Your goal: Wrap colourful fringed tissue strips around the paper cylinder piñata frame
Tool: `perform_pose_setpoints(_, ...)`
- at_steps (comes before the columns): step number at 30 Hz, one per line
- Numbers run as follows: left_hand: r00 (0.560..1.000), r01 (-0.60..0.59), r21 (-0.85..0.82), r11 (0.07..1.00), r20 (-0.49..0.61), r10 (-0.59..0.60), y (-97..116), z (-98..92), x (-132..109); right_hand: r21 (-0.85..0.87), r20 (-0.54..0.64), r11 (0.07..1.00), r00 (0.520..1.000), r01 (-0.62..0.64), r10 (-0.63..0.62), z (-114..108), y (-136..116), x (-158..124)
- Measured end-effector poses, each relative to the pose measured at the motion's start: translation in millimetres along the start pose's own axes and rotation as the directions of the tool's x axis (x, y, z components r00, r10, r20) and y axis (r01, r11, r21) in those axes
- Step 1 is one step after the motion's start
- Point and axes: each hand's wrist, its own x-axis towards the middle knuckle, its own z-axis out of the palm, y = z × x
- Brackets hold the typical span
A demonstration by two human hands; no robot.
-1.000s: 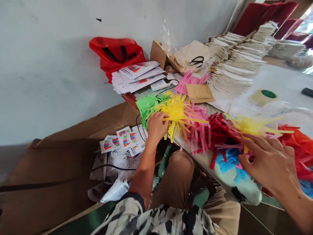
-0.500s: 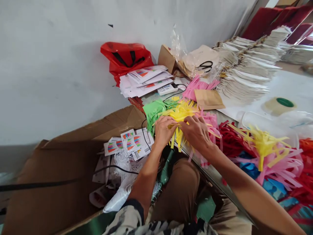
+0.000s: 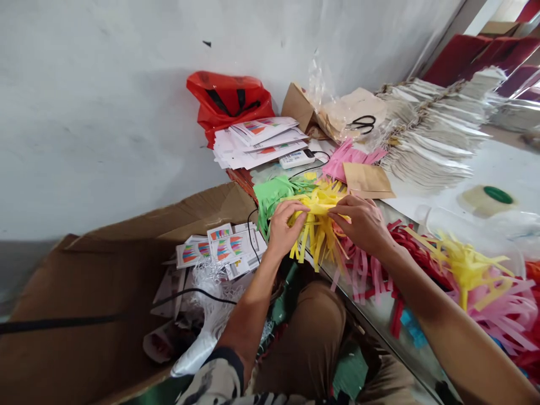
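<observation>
A yellow paper tassel [image 3: 319,203] with cut strips hanging down is stretched between my hands at the table's near edge. My left hand [image 3: 286,226] pinches its left end between thumb and fingers. On the other end, my right hand [image 3: 363,224] grips with its fingertips. Green fringed paper [image 3: 272,194] lies just left of the tassel. Pink fringed paper [image 3: 352,159] rests behind it, beside a brown paper envelope [image 3: 369,180]. More pink strips [image 3: 361,273] hang over the table edge under my right hand.
Below left stands an open cardboard box [image 3: 84,326] holding printed cards [image 3: 228,247] and white string. Printed sheets [image 3: 257,143], a red bag [image 3: 232,101] and scissors [image 3: 361,124] lie toward the wall. A tape roll [image 3: 485,201] and a yellow tassel bunch [image 3: 466,267] are at right.
My hands have moved apart, spreading the yellow tassel's top band between them. My right hand has shifted to the right. The camera view has shifted slightly.
</observation>
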Motion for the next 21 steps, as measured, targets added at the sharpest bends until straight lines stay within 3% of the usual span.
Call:
perform_pose_setpoints(7,0.993,-0.119,0.173,0.978,0.009,0.12,-10.0,-4.4,6.1,0.025,-0.125,1.0,0.992,0.014,-0.011,-9.0,6.0,5.4)
perform_pose_setpoints(12,0.992,-0.116,0.398,0.91,-0.004,0.128,-16.0,-6.1,5.7,0.239,-0.32,0.971,0.945,0.016,0.063,-21.2,15.7,13.3)
perform_pose_setpoints(17,0.99,-0.091,0.559,0.824,-0.041,0.137,-19.4,-0.2,5.3,0.609,-0.424,0.79,0.814,-0.069,0.397,-35.4,42.6,24.0)
perform_pose_setpoints(19,0.989,-0.061,0.59,0.805,-0.072,0.128,-19.4,4.2,5.5,0.688,-0.461,0.723,0.732,-0.061,0.501,-47.4,58.8,27.0)
perform_pose_setpoints(21,0.99,-0.049,0.606,0.794,-0.076,0.12,-18.2,8.9,5.5,0.734,-0.541,0.68,0.61,0.006,0.579,-66.0,75.3,25.4)
